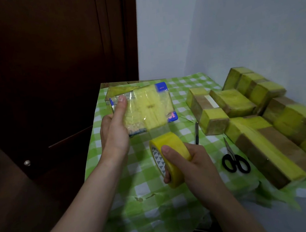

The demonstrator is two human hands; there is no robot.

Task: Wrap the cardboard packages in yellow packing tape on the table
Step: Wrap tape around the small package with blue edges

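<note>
My left hand [114, 127] grips a flat package [147, 107] above the table, thumb lying up its near face. The package is partly wound in yellow tape, with blue and clear wrapping showing at its corners. My right hand [187, 161] holds the roll of yellow packing tape [169, 157] just below the package, thumb on the roll's outer face and fingers curled under it. A strip of tape runs from the roll up to the package's lower edge.
Several cardboard packages banded in yellow tape [258, 116] are stacked along the right side by the white wall. Black-handled scissors [235, 159] and a utility knife [196, 133] lie on the green checked tablecloth [148, 207]. A dark wooden door stands at left.
</note>
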